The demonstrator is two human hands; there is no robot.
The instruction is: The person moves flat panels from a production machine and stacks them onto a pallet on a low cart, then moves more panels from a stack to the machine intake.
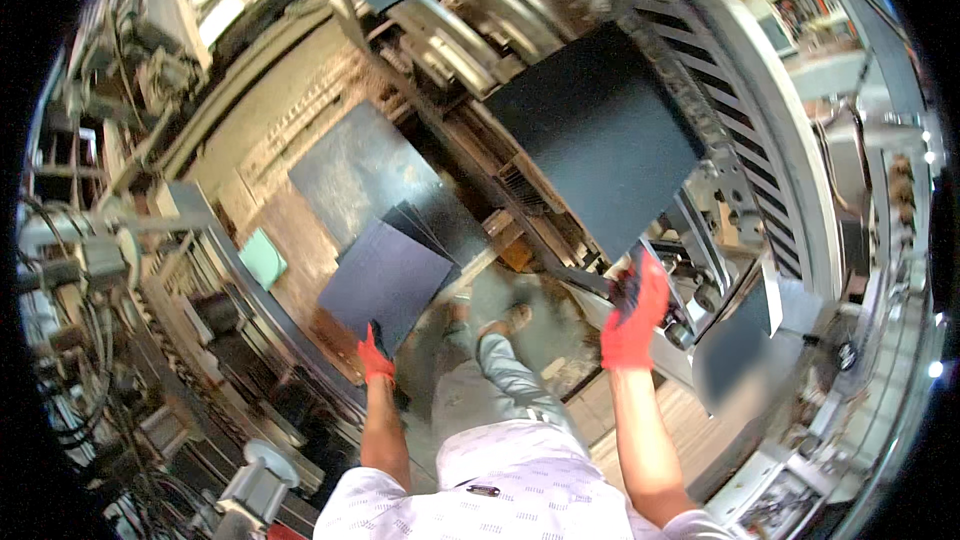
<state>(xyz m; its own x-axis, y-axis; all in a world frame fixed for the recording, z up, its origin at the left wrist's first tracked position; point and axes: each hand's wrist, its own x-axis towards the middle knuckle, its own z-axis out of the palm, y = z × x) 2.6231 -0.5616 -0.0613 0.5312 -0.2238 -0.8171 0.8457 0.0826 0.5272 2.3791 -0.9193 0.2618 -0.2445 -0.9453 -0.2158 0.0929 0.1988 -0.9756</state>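
We hold one dark square sheet in each gloved hand, and we take the large dark sheet (597, 135) as our landmark. It stands raised above and ahead of our right hand (634, 318), tilted, with its lowest corner coming down into that hand. The red-and-black glove is closed on that corner, fingers wrapped over the edge, the forearm reaching straight up from the lower edge of the view.

To the left of the landmark and lower, our left hand (375, 352) pinches the near corner of a smaller dark sheet (385, 285), thumb and fingers shut on it. That sheet fans up and to the right from the glove, and it partly covers a few more dark sheets (432, 225) lying just behind it. The left forearm is also upright, well apart from the right one.

Further left of the landmark, a grey worn plate (360, 168) lies flat on the brown work surface (290, 120), touching the stacked sheets. A small pale green pad (263, 258) rests on the same surface, beside the smaller sheet.

Below the landmark, between our arms, we see our feet on the floor. A curved metal machine frame (760, 100) runs just to the right of the landmark.
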